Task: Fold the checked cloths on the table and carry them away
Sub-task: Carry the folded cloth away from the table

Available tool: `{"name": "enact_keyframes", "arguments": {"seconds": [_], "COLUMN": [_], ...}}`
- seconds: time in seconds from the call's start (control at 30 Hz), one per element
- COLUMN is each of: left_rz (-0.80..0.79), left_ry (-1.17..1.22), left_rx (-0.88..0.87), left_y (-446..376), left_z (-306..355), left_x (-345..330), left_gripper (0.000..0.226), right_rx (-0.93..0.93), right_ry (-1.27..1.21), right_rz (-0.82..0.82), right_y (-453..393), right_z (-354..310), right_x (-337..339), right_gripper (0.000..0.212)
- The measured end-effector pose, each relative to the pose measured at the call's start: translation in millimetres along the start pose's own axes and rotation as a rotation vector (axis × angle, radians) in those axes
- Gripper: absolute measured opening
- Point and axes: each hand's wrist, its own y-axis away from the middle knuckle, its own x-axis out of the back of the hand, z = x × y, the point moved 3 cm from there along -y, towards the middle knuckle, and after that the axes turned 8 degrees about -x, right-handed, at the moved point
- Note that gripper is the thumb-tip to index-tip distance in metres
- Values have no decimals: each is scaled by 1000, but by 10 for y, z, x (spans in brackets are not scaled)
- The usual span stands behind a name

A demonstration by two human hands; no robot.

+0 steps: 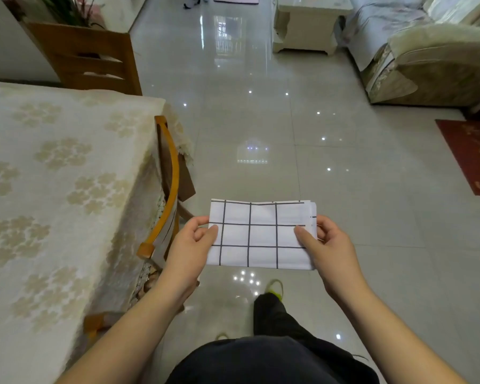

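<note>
- While held over the tiled floor (344,189), a folded checked cloth (261,235) lies flat betw. two bare hands, off the table, just right of a chair (170,173).
- Cloth: white w/ dark grid lines, several layers stacked; layered edges show at its far right corner. Long axis runs left-right across the view; short sides face the hands, one long edge points away from the person.
- Left hand (191,245) grips the cloth's left short side, thumb on top, fingers curled under.
- Right hand (326,245) grips the right short side the same way, thumb pressed on the top layer.
- Table (67,167) at left, under a beige floral-pattern cover; chair w/ curved wooden back tucked against its right edge.
- Second wooden chair (89,54) stands at the table's far end.
- Sofa (427,56) w/ pale cover at upper right; red mat (471,153) on floor near it.
- Person's dark trousers and a yellow-green shoe (275,289) visible below the cloth.
</note>
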Motion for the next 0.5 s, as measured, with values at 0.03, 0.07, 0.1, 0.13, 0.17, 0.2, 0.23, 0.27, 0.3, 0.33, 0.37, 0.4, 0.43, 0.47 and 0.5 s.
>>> {"name": "enact_keyframes", "arguments": {"seconds": [0.03, 0.07, 0.1, 0.13, 0.17, 0.2, 0.23, 0.27, 0.3, 0.33, 0.37, 0.4, 0.43, 0.47, 0.5], "left_rz": [8, 21, 35, 46, 58, 71, 79, 80, 82, 85, 90, 95, 108, 124, 139], "left_ry": [-6, -11, -12, -12, -14, -12, -14, -12, -14, -13, -17, -25, -29, -28, -28], "left_rx": [2, 10, 12, 8, 5, 3, 1, -3, -8, -26, -42, -51, -58, -69, -74], "left_y": [-140, -280, -415, -552, -676, -805, -931, -1046, -1146, -1248, -1353, -1459, -1557, -1651, -1741], "left_z": [7, 34, 84, 129, 192, 257, 329, 395, 473, 555, 633, 683, 726, 764, 811], "left_x": [-49, -104, -168, -238, -309, -378, -446, -511, -567, -616, -654, -682, -696, -702, -712], "left_gripper": [46, 44, 41, 35, 30, 26, 24, 22, 22, 22, 22, 22, 21, 20, 20], "right_rx": [-10, -20, -28, -35, -38, -37, -32, -31, -31, -27, -20, -15, -12, -10, -6], "right_ry": [-6, -18, -29, -32, -31, -29, -27, -25, -24, -23, -17, -8, -4, -4, -5], "right_rz": [-22, -42, -59, -73, -80, -82, -86, -95, -105, -116, -128, -138, -143, -147, -154], "right_y": [-134, -275, -426, -581, -731, -881, -1035, -1182, -1321, -1459, -1593, -1723, -1843, -1950, -2057], "right_z": [-38, -77, -123, -179, -247, -328, -413, -499, -592, -694, -793, -882, -966, -1047, -1125], "right_x": [17, 36, 58, 83, 109, 136, 168, 199, 226, 245, 263, 274, 279, 271, 255], "right_gripper": [18, 21, 23, 24, 25, 25, 25, 24, 23, 23, 23, 23, 22, 22, 22]}}
